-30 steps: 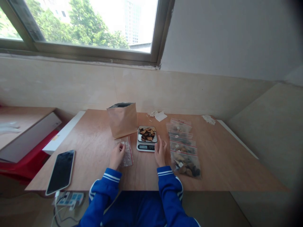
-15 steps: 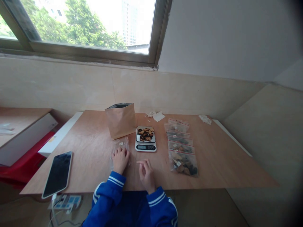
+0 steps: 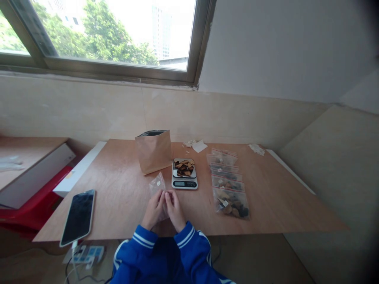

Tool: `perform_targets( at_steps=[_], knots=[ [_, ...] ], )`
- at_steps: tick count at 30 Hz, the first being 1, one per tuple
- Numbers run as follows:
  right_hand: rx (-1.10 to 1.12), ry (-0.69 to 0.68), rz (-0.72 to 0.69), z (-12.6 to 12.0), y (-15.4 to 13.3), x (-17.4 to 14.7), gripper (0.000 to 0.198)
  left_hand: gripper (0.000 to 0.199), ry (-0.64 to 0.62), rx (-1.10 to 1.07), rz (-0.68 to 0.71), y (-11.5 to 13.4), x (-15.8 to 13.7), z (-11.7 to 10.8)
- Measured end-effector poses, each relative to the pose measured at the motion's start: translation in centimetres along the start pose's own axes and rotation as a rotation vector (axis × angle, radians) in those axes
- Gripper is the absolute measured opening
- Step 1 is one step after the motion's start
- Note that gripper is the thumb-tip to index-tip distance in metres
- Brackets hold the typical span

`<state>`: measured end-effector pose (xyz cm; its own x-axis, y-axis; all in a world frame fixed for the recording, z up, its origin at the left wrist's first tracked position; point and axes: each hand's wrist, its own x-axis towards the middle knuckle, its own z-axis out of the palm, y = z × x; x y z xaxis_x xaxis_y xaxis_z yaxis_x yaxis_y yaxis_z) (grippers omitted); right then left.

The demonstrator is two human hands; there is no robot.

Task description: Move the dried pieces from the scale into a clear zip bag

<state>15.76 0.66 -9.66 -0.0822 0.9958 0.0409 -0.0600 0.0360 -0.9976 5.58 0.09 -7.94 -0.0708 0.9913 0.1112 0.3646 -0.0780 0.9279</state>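
Observation:
A clear plastic zip bag [image 3: 156, 184] with a small white label is pinched between both my hands, close to the table's front. My left hand [image 3: 154, 209] grips its left side, fingers closed. My right hand [image 3: 174, 209] is closed on the right side, its fingertips meeting those of the left. Just beyond, to the right, stands a white digital scale [image 3: 185, 185] bearing dried brown slices [image 3: 184, 167]. An open brown paper pouch [image 3: 154, 152] stands upright behind the bag; its contents are hidden.
Several filled zip bags [image 3: 231, 201] overlap in a column on the right of the wooden table [image 3: 272, 201]. A tablet-like device [image 3: 78, 217] with a cable lies at the left edge. Crumpled white scraps [image 3: 257, 149] and a paper piece [image 3: 199, 146] lie near the wall.
My right hand has moved left to meet my left hand and taken hold of the plastic bag. The bag, flat on the table before, is now partly raised. The view has shifted slightly.

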Motion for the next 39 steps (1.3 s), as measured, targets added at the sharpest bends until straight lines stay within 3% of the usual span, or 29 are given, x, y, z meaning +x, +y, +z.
perform_targets(
  at_steps=[4,8,10,14,18,21,25,29,33,39],
  knots=[
    [-0.013,0.062,-0.002,-0.8,-0.4,0.5,0.042,0.040,0.026,-0.016,0.027,0.6,0.0,-0.7],
    [0.059,0.233,0.116,-2.8,0.3,1.3,0.050,0.041,0.216,0.005,0.034,1.4,0.1,-1.8],
    [0.063,0.218,0.139,-3.5,0.5,1.3,0.051,0.041,0.304,0.016,0.017,1.9,0.3,-2.4],
    [-0.141,0.057,-0.086,-3.7,0.0,1.6,0.042,0.043,0.332,-0.027,-0.028,2.4,0.9,-3.2],
    [-0.530,0.191,-0.380,-5.5,0.0,4.6,0.036,0.046,0.313,-0.045,-0.062,2.3,1.2,-3.7],
    [-0.790,0.230,-0.422,-8.6,0.7,8.4,0.045,0.049,0.292,-0.047,-0.062,2.1,1.3,-4.2],
    [-1.006,0.117,-0.375,-12.3,1.5,12.8,0.068,0.052,0.281,-0.018,-0.064,2.1,1.8,-4.3],
    [-1.070,-0.095,-0.366,-13.8,1.7,15.5,0.080,0.049,0.228,-0.008,-0.059,2.4,2.8,-3.5],
    [-1.025,-0.182,-0.444,-13.7,1.8,16.5,0.069,0.043,0.191,-0.005,-0.029,2.9,4.2,-2.8],
    [-1.001,-0.156,-0.501,-13.4,2.0,16.3,0.046,0.043,0.148,0.022,0.001,3.1,5.9,-2.0]
  ],
)
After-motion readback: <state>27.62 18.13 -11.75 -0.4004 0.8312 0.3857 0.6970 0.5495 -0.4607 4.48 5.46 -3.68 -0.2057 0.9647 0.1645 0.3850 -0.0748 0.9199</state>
